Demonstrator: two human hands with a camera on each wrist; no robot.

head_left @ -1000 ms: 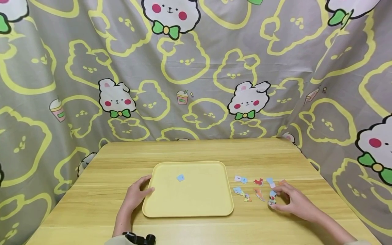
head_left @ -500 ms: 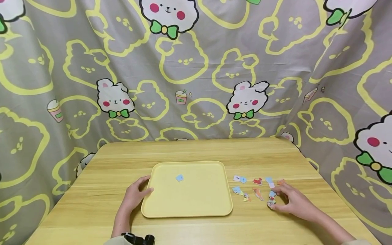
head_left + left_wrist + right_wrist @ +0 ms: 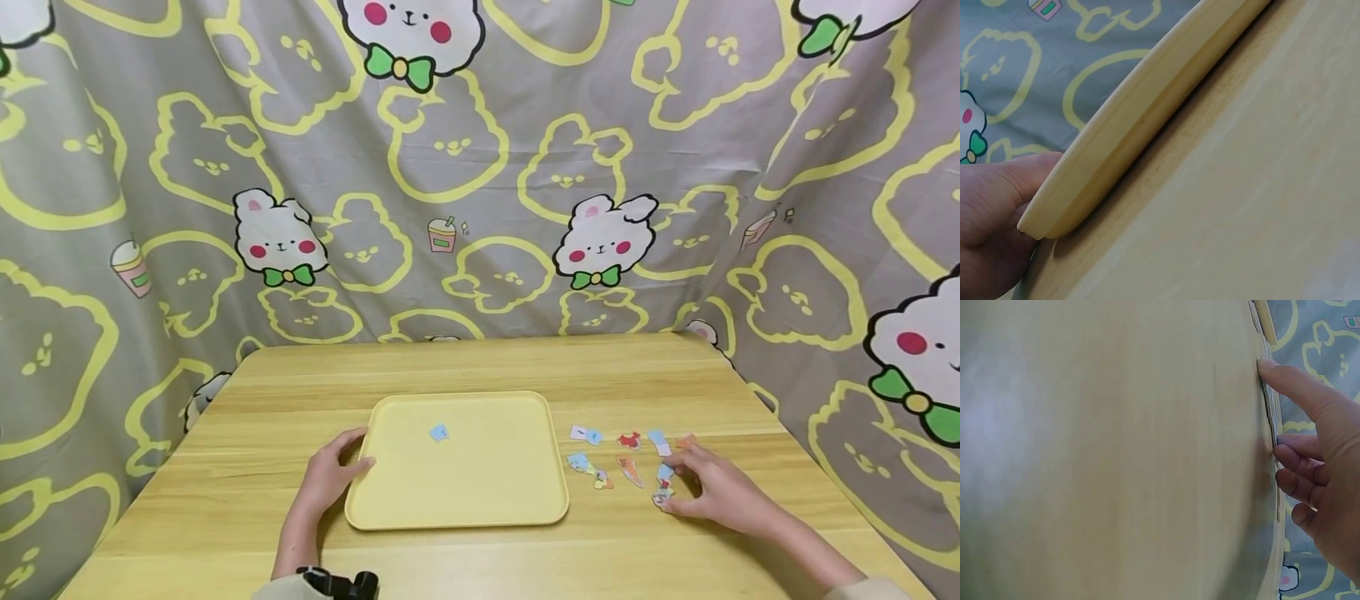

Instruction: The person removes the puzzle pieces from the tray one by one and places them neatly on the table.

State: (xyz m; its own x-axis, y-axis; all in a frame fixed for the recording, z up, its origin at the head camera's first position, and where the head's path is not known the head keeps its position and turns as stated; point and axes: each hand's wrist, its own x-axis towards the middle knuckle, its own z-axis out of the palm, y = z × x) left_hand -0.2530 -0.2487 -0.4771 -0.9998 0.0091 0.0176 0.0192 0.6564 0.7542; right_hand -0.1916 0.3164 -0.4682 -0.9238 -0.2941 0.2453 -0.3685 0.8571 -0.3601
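Observation:
A yellow tray (image 3: 457, 500) lies on the wooden table, with one small blue puzzle piece (image 3: 439, 432) on it near the back. My left hand (image 3: 332, 473) grips the tray's left edge, thumb over the rim; in the left wrist view the other fingers curl below the rim (image 3: 1104, 131). Right of the tray, my right hand (image 3: 723, 492) holds a narrow blue-and-grey jigsaw piece (image 3: 664, 477) flat on the table between thumb and fingertips. The right wrist view shows this piece (image 3: 1267, 403) only edge-on.
Several other puzzle pieces lie in two rough rows between tray and right hand: a white-and-blue piece (image 3: 587, 435), a red one (image 3: 629, 439), an orange one (image 3: 630, 471) and a blue-yellow one (image 3: 591, 469). A patterned curtain (image 3: 480, 167) hangs behind the table (image 3: 465, 362).
The head view has shifted very slightly. Both hands keep their places on the tray and the puzzle piece.

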